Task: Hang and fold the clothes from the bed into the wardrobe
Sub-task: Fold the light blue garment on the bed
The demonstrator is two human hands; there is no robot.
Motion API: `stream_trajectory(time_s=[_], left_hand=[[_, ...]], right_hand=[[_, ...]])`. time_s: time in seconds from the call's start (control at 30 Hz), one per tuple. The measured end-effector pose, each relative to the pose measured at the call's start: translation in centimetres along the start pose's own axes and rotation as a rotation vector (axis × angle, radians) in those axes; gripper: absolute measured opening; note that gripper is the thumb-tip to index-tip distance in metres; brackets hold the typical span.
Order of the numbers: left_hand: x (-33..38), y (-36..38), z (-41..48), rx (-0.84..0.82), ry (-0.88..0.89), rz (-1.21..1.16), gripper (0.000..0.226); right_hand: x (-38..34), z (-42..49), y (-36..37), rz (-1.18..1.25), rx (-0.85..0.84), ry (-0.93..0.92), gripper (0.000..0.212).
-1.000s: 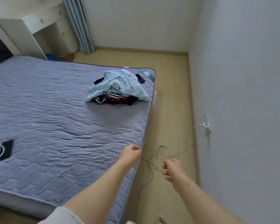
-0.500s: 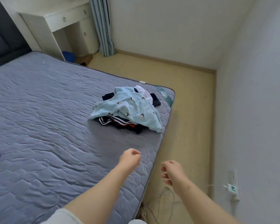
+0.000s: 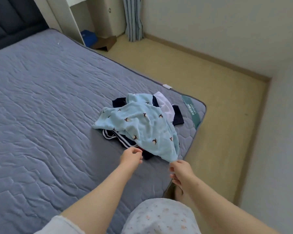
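Observation:
A small pile of clothes lies near the far right corner of the grey-blue quilted bed (image 3: 41,98). On top is a light blue garment (image 3: 142,127) printed with small dark birds. Under it show a navy piece with white stripes (image 3: 115,138), a white piece (image 3: 164,105) and a dark navy piece (image 3: 178,117). My right hand (image 3: 181,173) pinches the near corner of the light blue garment at the bed's edge. My left hand (image 3: 131,157) hovers just left of it, fingers loosely curled, holding nothing, close to the striped piece.
A white desk (image 3: 74,17) stands beyond the bed with a blue item and a cardboard box (image 3: 105,43) beneath it. A striped curtain (image 3: 134,19) hangs in the corner. Bare tan floor (image 3: 218,107) runs along the right wall. A dark headboard (image 3: 12,21) is at upper left.
I have come closer to the clothes pile. Both hands reached forward, and my right hand took hold of the light blue garment's near corner.

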State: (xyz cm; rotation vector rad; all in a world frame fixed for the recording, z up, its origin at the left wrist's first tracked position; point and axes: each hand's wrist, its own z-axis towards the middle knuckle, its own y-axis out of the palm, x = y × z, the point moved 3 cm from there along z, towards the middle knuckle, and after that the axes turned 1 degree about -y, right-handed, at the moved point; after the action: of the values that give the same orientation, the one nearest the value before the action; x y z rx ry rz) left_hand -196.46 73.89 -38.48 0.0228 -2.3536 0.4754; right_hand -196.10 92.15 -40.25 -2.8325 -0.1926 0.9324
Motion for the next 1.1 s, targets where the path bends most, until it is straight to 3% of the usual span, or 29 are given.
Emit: stream_trajectory(time_s=[0.4,0.8,1.0,1.1], left_hand=[[9.0,7.6,9.4,0.204,-0.244,-0.159,0.019],[4.7,11.8,17.6,0.199,-0.39,-0.052,0.016],[2.8,10.8,21.0,0.195,-0.357,-0.02,0.037],[1.6,9.9,21.7,0.158,-0.452,-0.322,0.031]], right_hand=[[-13.3,16.1,-4.8,-0.38,-0.246,0.018,0.016],[-12.1,26.1,-3.6,-0.45,-0.247,0.206,0.009],[-13.6,33.4,-0.3,-0.448,-0.258,0.06,0.058],[-13.7,35.0,1.8,-0.351,-0.303,0.098,0.073]])
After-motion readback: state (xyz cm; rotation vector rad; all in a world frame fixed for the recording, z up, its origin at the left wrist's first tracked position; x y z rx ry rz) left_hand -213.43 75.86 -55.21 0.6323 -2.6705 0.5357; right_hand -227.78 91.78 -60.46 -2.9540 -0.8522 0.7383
